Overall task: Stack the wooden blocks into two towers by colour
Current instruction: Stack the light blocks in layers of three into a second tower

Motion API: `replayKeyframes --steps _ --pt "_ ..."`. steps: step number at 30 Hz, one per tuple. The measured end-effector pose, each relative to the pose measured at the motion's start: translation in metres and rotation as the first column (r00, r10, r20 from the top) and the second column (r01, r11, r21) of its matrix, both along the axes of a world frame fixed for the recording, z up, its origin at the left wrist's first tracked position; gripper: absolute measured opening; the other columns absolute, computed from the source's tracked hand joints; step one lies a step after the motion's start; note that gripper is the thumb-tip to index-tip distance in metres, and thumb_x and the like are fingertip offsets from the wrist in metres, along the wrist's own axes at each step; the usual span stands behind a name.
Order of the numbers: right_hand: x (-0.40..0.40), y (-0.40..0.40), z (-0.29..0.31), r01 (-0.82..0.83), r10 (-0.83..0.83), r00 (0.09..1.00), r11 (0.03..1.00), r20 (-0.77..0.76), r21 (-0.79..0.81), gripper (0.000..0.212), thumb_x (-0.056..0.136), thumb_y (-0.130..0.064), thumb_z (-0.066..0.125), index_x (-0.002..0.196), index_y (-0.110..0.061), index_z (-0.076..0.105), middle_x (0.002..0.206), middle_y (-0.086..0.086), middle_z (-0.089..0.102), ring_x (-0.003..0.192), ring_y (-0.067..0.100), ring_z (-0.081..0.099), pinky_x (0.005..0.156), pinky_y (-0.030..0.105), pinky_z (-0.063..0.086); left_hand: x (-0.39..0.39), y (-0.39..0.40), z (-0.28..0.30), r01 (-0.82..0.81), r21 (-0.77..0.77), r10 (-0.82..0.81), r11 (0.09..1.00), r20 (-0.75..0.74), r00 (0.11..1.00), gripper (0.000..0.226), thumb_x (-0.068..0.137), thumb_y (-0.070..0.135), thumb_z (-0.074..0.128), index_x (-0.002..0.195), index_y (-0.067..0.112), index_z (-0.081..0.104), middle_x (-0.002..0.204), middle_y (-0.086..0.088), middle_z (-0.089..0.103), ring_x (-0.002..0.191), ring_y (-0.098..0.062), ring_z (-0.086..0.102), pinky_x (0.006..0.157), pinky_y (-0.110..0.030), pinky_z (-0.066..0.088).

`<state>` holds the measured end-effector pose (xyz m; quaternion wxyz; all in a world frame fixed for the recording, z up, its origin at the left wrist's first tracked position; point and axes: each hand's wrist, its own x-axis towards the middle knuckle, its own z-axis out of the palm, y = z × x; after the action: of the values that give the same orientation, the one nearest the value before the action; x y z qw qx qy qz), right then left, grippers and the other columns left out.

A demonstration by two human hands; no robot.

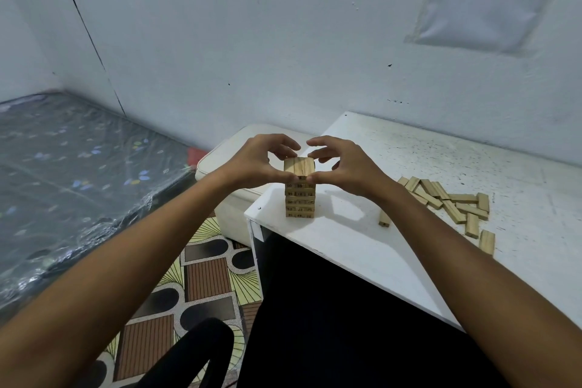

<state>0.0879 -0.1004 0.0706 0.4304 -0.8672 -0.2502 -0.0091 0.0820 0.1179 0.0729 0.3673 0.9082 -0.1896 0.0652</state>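
Pinching from both sides, the left hand [252,164] and right hand [346,167] are squaring the top layer of the pale wooden block tower [299,192]; loose pale wooden blocks [453,205] are lying nearer the right hand on the white table [362,249].

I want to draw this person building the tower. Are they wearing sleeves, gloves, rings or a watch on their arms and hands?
No. Both arms are bare all the way down the picture, with no sleeves showing. The left hand and right hand have no gloves, and I see no rings, watch or bracelets on the fingers or wrists. So draw plain bare arms and hands.
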Motion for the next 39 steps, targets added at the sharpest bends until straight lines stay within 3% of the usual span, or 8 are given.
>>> replayKeyframes --steps 19,23,26,30,35,39 --pt "-0.002 0.001 -0.001 0.010 -0.010 1.000 1.000 0.014 0.000 0.067 0.072 -0.022 0.083 0.131 -0.025 0.053 0.121 0.001 0.065 0.107 0.012 0.058 0.076 0.016 0.042 0.003 0.001 -0.001 0.011 0.018 -0.012 1.000 0.007 1.000 0.055 0.067 0.030 0.087 0.115 0.027 0.061 0.105 0.014 0.066 0.103 -0.005 0.061 0.085 -0.035 0.055" --pt "-0.003 0.000 0.000 0.014 -0.014 0.999 1.000 0.036 0.004 0.062 0.075 -0.024 0.082 0.130 -0.024 0.055 0.122 0.000 0.063 0.104 0.012 0.059 0.077 0.019 0.045 -0.003 0.000 0.002 -0.005 -0.030 0.005 1.000 0.018 1.000 0.060 0.063 0.062 0.070 0.113 0.029 0.063 0.108 0.021 0.063 0.102 0.002 0.059 0.080 -0.027 0.053" --pt "-0.006 -0.001 0.000 0.049 -0.051 0.999 0.997 0.020 0.067 0.048 0.085 -0.032 0.073 0.129 -0.025 0.056 0.121 -0.003 0.062 0.104 0.009 0.061 0.085 0.025 0.047 -0.005 -0.001 -0.001 -0.059 -0.172 0.057 0.983 -0.018 0.998 0.048 0.081 0.054 0.056 0.117 0.023 0.063 0.114 0.010 0.066 0.108 -0.004 0.060 0.091 -0.033 0.051" --pt "-0.011 0.003 -0.010 0.157 -0.126 0.983 0.952 -0.132 0.261 0.032 0.099 -0.041 0.048 0.122 -0.022 0.059 0.116 -0.006 0.064 0.110 0.011 0.059 0.101 0.040 0.046 -0.014 -0.007 -0.019 -0.191 -0.461 0.117 0.867 -0.183 0.976 0.066 0.089 0.063 0.033 0.131 0.017 0.054 0.130 0.003 0.059 0.122 -0.011 0.052 0.103 -0.036 0.042" --pt "-0.023 0.018 -0.026 0.303 -0.092 0.899 0.836 -0.429 0.457 0.068 0.100 -0.056 0.021 0.145 -0.008 0.039 0.149 0.005 0.042 0.135 0.017 0.041 0.116 0.042 0.029 -0.030 -0.032 -0.047 -0.335 -0.661 0.112 0.671 -0.356 0.928 0.071 0.099 0.057 0.011 0.149 0.011 0.031 0.154 -0.002 0.035 0.143 -0.014 0.029 0.120 -0.038 0.019" --pt "-0.031 0.033 -0.038 0.340 -0.048 0.873 0.773 -0.485 0.535 0.081 0.092 -0.066 0.011 0.154 -0.015 0.019 0.159 0.001 0.024 0.146 0.014 0.023 0.121 0.040 0.015 -0.033 -0.050 -0.056 -0.388 -0.733 0.098 0.559 -0.407 0.908 0.073 0.098 0.059 0.006 0.152 0.014 0.024 0.159 0.000 0.025 0.147 -0.013 0.018 0.122 -0.038 0.007"
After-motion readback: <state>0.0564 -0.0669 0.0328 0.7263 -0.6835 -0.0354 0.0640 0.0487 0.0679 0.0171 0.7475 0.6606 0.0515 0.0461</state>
